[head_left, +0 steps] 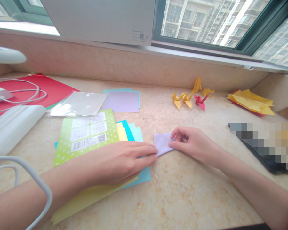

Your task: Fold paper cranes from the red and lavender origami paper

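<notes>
As the right hand (193,143) pinches lilac paper (161,143) the flat left hand (124,159) touches, uneven tugging might crease it.

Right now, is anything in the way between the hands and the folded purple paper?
No, nothing visible is: the left hand has its fingertips at the folded purple paper's lower left edge, and the right hand holds its right end.
</notes>
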Tool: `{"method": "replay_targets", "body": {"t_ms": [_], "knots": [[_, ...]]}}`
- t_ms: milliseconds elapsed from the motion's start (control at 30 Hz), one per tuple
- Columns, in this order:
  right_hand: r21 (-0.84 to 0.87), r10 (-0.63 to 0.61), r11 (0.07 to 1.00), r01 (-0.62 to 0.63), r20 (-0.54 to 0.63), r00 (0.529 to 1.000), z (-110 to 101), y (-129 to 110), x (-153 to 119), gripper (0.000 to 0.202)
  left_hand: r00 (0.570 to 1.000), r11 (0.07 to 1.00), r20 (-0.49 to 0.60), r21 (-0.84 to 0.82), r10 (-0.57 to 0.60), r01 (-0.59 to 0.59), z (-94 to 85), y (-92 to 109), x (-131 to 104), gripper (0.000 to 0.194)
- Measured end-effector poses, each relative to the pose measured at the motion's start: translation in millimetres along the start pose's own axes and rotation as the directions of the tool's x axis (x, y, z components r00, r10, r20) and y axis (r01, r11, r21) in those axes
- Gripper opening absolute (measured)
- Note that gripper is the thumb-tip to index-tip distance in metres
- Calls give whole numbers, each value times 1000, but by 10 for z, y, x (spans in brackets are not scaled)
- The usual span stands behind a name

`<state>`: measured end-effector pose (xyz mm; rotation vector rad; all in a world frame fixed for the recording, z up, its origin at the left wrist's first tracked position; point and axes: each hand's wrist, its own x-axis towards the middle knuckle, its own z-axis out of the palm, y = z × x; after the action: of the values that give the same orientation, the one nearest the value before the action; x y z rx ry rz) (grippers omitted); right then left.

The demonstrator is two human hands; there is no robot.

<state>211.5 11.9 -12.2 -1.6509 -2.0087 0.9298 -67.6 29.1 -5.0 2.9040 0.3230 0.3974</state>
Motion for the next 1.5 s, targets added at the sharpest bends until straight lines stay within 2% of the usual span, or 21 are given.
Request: {"method": "replay_targets", "body": {"t_ms": [100, 233, 333, 633, 900, 1133, 1200, 1267, 1367, 1500], "knots": [[-3, -8, 1000, 8, -5, 1000, -2, 7, 3, 15, 999, 999, 35, -31, 38, -37, -2, -49, -45, 38], [-10, -20, 1000, 20, 0, 1000, -8, -3, 8, 14, 1000, 999, 26, -40, -7, 9, 6, -69, -48, 41], [-2, -24, 1000, 24, -1, 1000, -13, -15, 3, 14, 999, 999, 51, -46, 20, -17, 9, -60, -17, 43], [2, -29, 1000, 29, 4, 1000, -11, -27, -1, 10, 996, 995, 84, -99, 21, -13, 3, -23, 57, 40], [-16, -30, 999, 30, 8, 1000, -11, -42, -7, 7, 992, 997, 111, -57, 56, -50, 2, -8, 75, 31], [-54, -27, 998, 24, -48, 998, 13, -33, -2, 12, 996, 997, 92, -76, 10, -3, -4, 33, 105, 35], [-68, -79, 995, 73, -79, 994, 11, -9, -4, 13, 998, 998, 70, -67, 7, -2, -2, 56, 126, 40], [-112, -182, 978, 174, -72, 981, -3, 22, -23, 15, 998, 999, 64, -44, 0, 3, 3, 79, 144, 42], [-244, -322, 915, 322, 42, 946, -42, 64, -100, 29, 996, 999, 81, -15, -28, 29, 9, 105, 152, 36], [-455, -326, 820, 348, 129, 936, -79, 97, -230, 50, 999, 999, 25, -28, -26, 26, 33, 131, 139, 30]]}}
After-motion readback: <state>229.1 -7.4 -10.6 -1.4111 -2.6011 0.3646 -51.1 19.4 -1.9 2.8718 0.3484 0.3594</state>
